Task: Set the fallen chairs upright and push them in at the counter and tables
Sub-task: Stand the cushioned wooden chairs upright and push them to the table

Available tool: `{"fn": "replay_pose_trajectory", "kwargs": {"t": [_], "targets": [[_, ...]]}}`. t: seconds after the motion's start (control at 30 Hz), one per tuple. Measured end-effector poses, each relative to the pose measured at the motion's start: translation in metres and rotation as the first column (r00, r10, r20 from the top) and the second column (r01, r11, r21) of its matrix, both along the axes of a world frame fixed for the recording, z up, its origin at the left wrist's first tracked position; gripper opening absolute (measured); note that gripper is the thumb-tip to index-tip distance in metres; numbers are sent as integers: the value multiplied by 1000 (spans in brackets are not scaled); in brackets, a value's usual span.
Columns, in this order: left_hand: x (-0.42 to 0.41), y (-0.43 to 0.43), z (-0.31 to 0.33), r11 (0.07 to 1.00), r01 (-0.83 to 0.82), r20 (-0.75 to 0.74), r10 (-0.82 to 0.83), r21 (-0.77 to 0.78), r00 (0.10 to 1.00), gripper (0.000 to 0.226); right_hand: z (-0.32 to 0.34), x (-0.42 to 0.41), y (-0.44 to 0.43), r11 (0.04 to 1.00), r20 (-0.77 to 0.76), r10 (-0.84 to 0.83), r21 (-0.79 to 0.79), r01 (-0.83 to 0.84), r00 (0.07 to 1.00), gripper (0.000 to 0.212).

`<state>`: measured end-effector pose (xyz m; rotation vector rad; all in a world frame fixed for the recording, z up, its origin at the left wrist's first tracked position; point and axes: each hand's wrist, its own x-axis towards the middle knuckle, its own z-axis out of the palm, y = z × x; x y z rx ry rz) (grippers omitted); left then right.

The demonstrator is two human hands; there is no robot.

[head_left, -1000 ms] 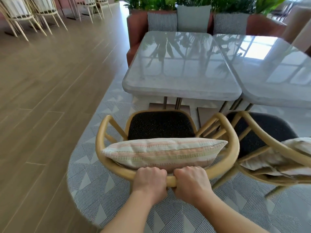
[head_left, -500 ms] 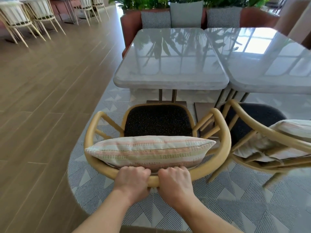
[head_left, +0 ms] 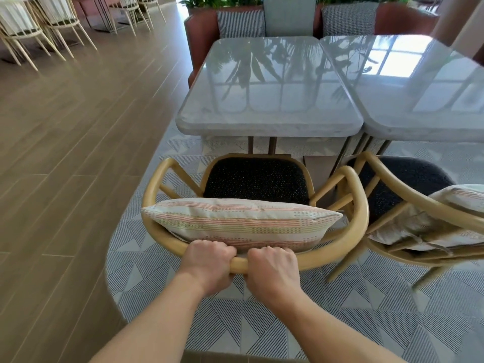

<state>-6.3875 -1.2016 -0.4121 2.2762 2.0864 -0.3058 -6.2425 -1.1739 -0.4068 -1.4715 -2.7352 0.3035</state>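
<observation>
A light wooden armchair (head_left: 358, 205) with a curved back rail and a dark speckled seat stands upright in front of me, facing a grey marble table (head_left: 267, 127). A striped cushion (head_left: 241, 222) leans against its backrest. My left hand (head_left: 209, 260) and my right hand (head_left: 272, 268) grip the middle of the back rail side by side. The seat's front edge sits just short of the table's near edge.
A second matching chair (head_left: 419, 205) with its own cushion stands close on the right, before a second marble table (head_left: 424, 100). A rust sofa (head_left: 204, 32) with cushions backs the tables. A patterned rug (head_left: 340, 323) lies underfoot; pale chairs (head_left: 49, 24) stand far left on wooden floor.
The chair and I have shifted forward a little, so its seat is nearer the table edge. Both hands keep the same grip on the back rail.
</observation>
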Motion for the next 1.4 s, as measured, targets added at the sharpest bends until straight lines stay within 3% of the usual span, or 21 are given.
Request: {"fn": "replay_pose_trajectory", "kwargs": {"t": [0.4,0.83,1.4], "targets": [[-6,17,1,1000,4,25,-4,18,1000,13,9,-9,24,994,82,96,-51,-92,992,12],[-5,42,0,997,-57,26,55,46,998,17,20,-10,59,977,157,204,-99,-190,966,11],[-6,53,4,995,-80,45,77,64,996,21,27,-14,71,978,153,173,-141,-152,973,7]]}}
